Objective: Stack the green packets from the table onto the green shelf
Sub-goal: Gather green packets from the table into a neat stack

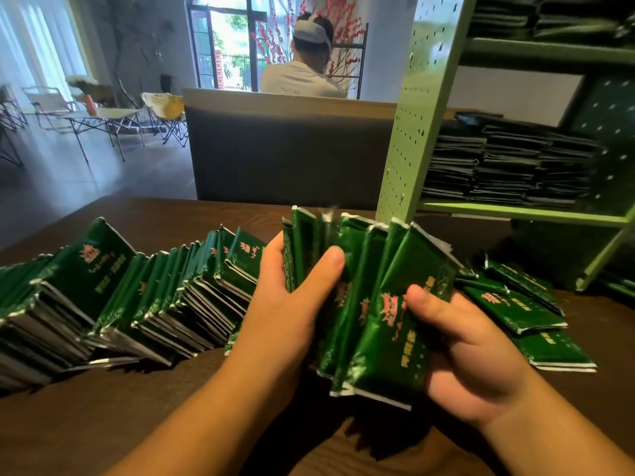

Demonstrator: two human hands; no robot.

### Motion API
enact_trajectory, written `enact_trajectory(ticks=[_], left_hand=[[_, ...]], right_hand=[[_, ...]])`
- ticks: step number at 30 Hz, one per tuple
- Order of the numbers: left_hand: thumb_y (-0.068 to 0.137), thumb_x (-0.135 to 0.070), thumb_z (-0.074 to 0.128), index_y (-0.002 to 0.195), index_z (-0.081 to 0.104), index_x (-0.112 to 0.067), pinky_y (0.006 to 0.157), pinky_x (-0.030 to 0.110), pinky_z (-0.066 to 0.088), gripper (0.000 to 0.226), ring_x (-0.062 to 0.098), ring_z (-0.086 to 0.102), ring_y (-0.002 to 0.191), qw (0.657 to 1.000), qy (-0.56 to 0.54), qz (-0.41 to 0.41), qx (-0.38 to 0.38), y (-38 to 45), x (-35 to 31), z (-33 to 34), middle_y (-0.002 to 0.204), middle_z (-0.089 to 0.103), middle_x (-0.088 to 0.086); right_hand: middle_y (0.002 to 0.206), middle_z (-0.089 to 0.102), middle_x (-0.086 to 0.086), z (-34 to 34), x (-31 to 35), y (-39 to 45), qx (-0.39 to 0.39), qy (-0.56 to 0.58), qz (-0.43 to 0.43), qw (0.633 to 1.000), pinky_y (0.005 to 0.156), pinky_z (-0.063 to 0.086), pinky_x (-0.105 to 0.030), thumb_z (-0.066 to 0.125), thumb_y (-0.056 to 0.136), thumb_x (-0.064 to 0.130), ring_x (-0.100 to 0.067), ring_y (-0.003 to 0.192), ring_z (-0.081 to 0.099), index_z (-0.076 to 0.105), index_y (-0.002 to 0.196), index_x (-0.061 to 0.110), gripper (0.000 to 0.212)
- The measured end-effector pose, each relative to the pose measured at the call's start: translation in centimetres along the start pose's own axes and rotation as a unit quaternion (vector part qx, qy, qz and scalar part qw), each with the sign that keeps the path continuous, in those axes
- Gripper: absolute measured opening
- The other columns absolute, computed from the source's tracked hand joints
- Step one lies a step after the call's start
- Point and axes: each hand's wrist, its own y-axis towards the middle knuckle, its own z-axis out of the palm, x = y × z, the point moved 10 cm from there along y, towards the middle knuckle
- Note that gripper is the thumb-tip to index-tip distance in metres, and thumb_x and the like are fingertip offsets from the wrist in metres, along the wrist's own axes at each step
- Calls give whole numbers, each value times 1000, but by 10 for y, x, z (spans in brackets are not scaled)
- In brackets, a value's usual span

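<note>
A bundle of several green packets (371, 304) with red and gold print stands on edge between my two hands above the dark wooden table (103, 424). My left hand (288, 304) grips its left side, thumb across the top edges. My right hand (474, 352) holds the right side, thumb pressed on the front packet. A long leaning row of green packets (120, 304) lies on the table to the left. A few loose packets (525, 314) lie to the right. The green shelf (422, 115) stands at the right rear, with stacked packets (508, 166) on its middle level.
More packet stacks (536, 15) fill the shelf's upper level. A grey partition (288, 152) rises behind the table, and a person in a white shirt (302, 77) sits beyond it, back turned. Folding chairs and a small table (103, 118) stand at the far left.
</note>
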Motion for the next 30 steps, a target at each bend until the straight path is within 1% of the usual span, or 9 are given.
enact_trajectory(ticks=[4, 6, 9, 11, 14, 17, 20, 24, 30], left_hand=[[68, -41, 82, 127, 58, -20, 78, 47, 62, 67, 35, 75, 99, 997, -46, -43, 49, -5, 9, 12, 112, 76, 13], [75, -28, 80, 127, 59, -18, 77, 47, 61, 57, 38, 75, 97, 995, -71, -55, 42, -6, 12, 13, 110, 76, 17], [73, -27, 72, 127, 60, -15, 73, 44, 60, 56, 38, 75, 94, 990, -112, -80, 32, -6, 16, 13, 107, 76, 19], [72, -33, 74, 128, 61, -15, 74, 44, 60, 61, 37, 76, 92, 988, -120, -95, 19, -5, 18, 8, 105, 77, 18], [72, -37, 77, 135, 58, -15, 76, 46, 59, 69, 38, 75, 93, 982, -137, -127, -5, -3, 23, 2, 107, 76, 19], [73, -37, 76, 132, 62, -15, 76, 46, 59, 65, 38, 75, 91, 979, -147, -137, -12, -3, 24, 1, 106, 76, 18], [73, -34, 76, 125, 64, -16, 76, 47, 59, 56, 37, 75, 90, 983, -139, -123, -7, -3, 22, 2, 104, 77, 18], [69, -20, 77, 121, 63, -8, 62, 38, 60, 55, 32, 76, 80, 987, -125, -98, 32, -6, 15, 11, 99, 77, 19], [69, 1, 81, 122, 62, -6, 67, 42, 61, 57, 35, 75, 83, 987, -109, -100, 62, -5, 18, 14, 104, 75, 23]], right_hand=[[115, 70, -31, -5, -3, 3, -8, 49, 23, 999, 71, 60, -55, 104, 32, 14, -45, 97, 73, 73, 116, 1, 91], [122, 66, -32, -6, -3, 5, -10, 50, 27, 998, 75, 59, -57, 104, 36, 14, -47, 103, 70, 67, 125, -1, 98], [127, 64, -33, -7, -2, 6, -6, 56, 31, 998, 78, 59, -58, 103, 40, 15, -47, 109, 68, 63, 130, -3, 99], [123, 66, -32, -10, -1, 7, -9, 66, 30, 997, 77, 60, -57, 104, 38, 15, -46, 106, 70, 65, 127, -4, 99], [111, 72, -30, -15, 1, 8, -19, 73, 32, 997, 71, 61, -54, 105, 29, 17, -42, 94, 74, 75, 108, -5, 88], [105, 73, -28, -19, 1, 8, -29, 67, 31, 997, 69, 62, -52, 104, 25, 19, -40, 90, 75, 78, 98, -4, 81], [105, 73, -29, -19, 1, 8, -28, 59, 27, 998, 69, 62, -52, 104, 26, 19, -41, 91, 75, 78, 100, -4, 82], [122, 67, -32, -16, 1, 9, -25, 50, 13, 998, 76, 60, -55, 104, 35, 17, -46, 107, 69, 68, 123, -5, 97], [117, 68, -33, -19, 5, 9, -58, 34, 5, 998, 69, 61, -52, 104, 27, 15, -45, 101, 71, 72, 112, -5, 93]])
